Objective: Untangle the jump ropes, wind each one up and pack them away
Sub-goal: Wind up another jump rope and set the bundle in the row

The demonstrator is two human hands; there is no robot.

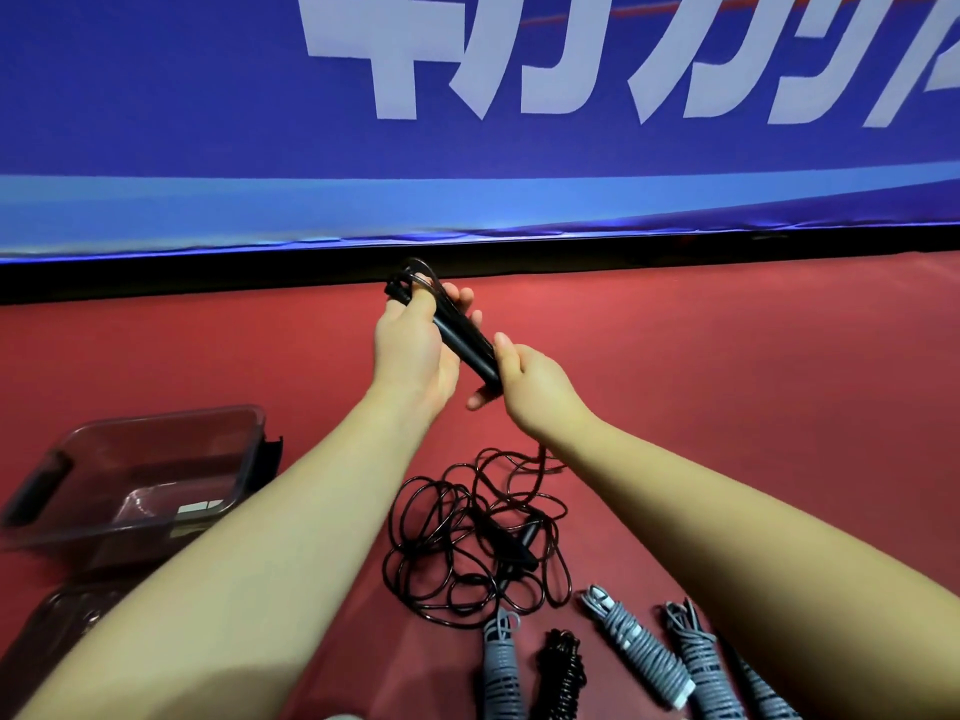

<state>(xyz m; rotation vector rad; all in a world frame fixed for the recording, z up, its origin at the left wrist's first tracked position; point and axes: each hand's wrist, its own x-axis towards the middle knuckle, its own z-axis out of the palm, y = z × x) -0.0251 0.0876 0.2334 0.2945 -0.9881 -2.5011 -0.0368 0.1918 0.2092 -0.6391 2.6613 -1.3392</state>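
My left hand [410,345] grips a pair of black jump-rope handles [465,343] held up over the red floor, with a loop of black cord sticking out past my fingers. My right hand [535,381] holds the lower end of the handles, and cord runs from it down to the floor. Below lies a loose tangle of black rope [467,537] with another black handle [527,537] in it. Along the bottom edge lie several wound grey ropes [639,646] and one wound black rope [563,672].
A clear plastic bin [156,475] with dark handles stands on the red floor at the left; its lid [62,621] lies in front of it. A blue banner with white lettering [467,122] closes off the far side above a black strip.
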